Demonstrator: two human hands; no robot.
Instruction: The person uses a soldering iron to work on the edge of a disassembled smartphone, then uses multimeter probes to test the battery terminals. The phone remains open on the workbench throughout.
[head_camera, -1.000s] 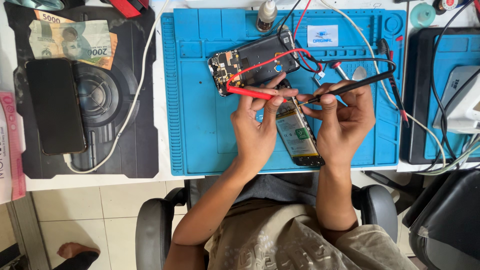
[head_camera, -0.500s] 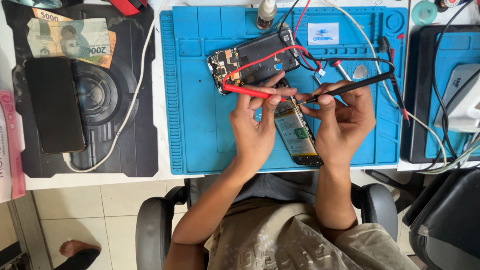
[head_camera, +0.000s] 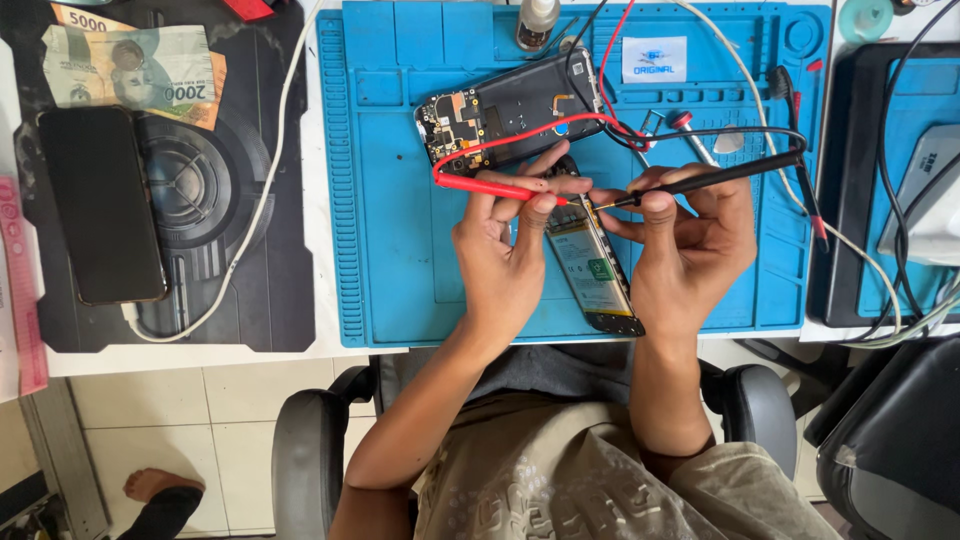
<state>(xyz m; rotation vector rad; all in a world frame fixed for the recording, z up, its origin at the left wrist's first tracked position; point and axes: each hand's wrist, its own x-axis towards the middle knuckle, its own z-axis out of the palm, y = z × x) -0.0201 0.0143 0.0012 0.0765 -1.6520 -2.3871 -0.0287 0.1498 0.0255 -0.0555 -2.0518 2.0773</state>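
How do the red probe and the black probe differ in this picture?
The red probe is in the left hand and points right; the black probe is in the right hand and points left. The black probe shows more of its length. Both trail a wire and meet above the battery.

Your left hand (head_camera: 505, 265) and right hand (head_camera: 685, 255) hide the upper end of the phone battery (head_camera: 592, 275), probe tips' contact point too small to tell, banknotes (head_camera: 135, 65) cut off at the top edge.
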